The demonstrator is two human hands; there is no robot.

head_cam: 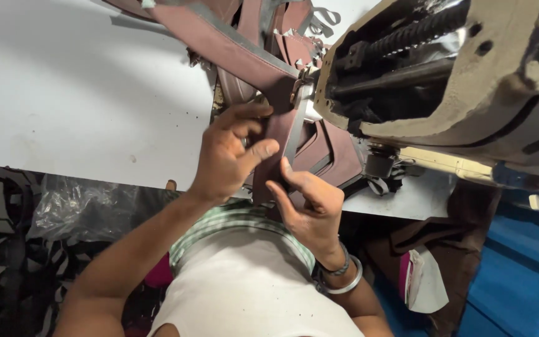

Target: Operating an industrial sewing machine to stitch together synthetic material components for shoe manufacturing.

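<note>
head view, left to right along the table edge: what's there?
Clear plastic bag → left hand → maroon leather piece → right hand → sewing machine → blue surface.

The person wore a white top over a green checked waistband, with bare arms, and a silver bangle (344,284) beside a dark beaded band (338,269) on the right wrist.
</note>
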